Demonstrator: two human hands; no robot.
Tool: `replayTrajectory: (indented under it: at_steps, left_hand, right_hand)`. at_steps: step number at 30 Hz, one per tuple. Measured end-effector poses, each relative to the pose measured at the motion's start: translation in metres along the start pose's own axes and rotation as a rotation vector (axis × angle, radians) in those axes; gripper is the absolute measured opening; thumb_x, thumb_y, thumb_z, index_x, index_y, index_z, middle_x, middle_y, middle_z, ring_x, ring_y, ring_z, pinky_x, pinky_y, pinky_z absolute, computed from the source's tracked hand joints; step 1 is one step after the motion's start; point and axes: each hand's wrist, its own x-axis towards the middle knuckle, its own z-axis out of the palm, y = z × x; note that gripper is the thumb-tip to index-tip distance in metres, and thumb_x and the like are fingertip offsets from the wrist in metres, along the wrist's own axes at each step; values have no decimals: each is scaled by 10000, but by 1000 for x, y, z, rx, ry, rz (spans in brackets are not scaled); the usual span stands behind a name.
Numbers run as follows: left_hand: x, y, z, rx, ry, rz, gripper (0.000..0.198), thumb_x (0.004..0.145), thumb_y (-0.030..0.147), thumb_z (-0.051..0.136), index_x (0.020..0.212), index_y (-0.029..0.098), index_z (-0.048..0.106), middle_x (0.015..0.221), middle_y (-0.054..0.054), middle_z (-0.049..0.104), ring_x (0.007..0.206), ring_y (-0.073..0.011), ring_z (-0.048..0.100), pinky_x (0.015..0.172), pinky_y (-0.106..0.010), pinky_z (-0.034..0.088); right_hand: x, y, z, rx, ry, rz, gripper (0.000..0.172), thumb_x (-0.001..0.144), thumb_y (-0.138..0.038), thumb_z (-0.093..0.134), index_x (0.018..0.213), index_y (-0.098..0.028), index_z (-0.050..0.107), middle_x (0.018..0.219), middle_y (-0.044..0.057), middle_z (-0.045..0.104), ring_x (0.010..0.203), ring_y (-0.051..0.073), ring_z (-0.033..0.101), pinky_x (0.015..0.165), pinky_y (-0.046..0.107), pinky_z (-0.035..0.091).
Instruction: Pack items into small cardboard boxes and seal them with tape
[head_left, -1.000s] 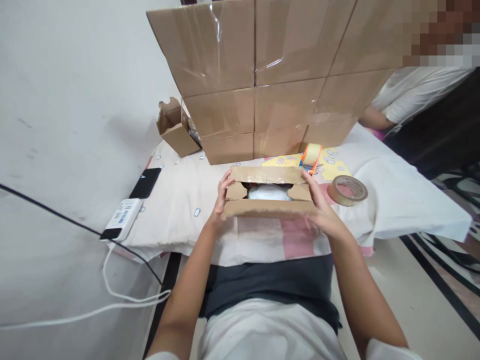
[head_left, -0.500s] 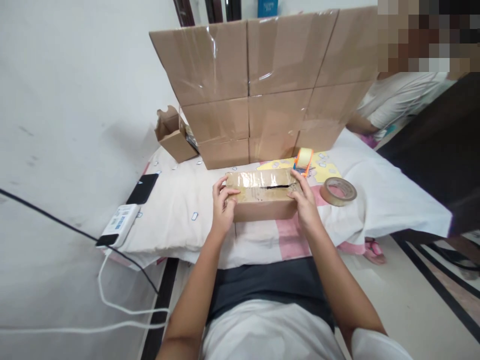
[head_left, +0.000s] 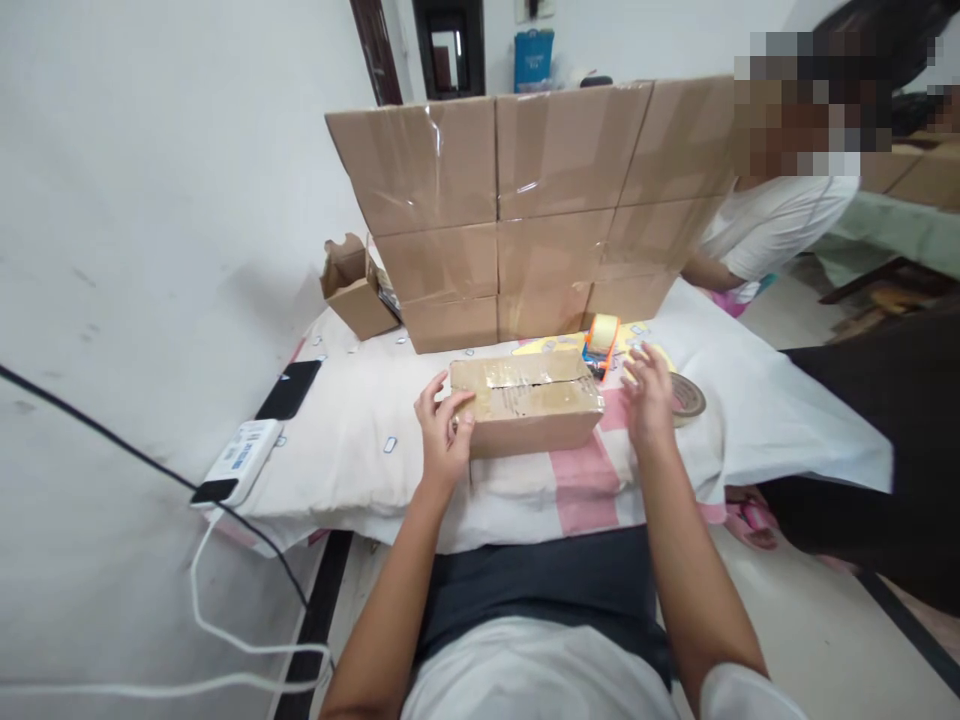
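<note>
Home-like room with a packing corner, stacked taped cartons [head_left: 559,150], patterned cloth [head_left: 352,420], scuffed white wall [head_left: 135,220]

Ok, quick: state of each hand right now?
Left hand: curved at the cardboard box's left end; can't tell whether it grips.
Right hand: open, off the box, near the tape roll.
</note>
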Motion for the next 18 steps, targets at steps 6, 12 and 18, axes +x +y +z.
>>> replayTrajectory:
  at_steps: [6,12,18]
  left_hand:
    - [3,21,1,212,-42,280,200,852,230,699,1052,232,704,1225,-80,703,1189,-290,535,1040,-480,417]
    - [8,20,1,220,-107,313,196,879,197,709,1066,254,708,1122,-20,767,1098,-242,606,989,-438,425]
    - [12,16,0,295,-109,335,161,911,232,694,1071,254,703,1132,-27,770,1082,-237,635,976,-444,376]
  right_hand:
    - [83,20,3,-192,3,107,548,699,-380,669,1204,-236,513,1136,58,639,1091,211,629,943,368,515]
    - [110,43,35,-265,-118,102,329,648,-286,694,952,-186,617,914,60,694,903,232,658,835,384,557]
    - [108,48,30,-229,-134,4,193,709,-337,675,802,-171,643,807,56,700,827,234,673,833,412,565]
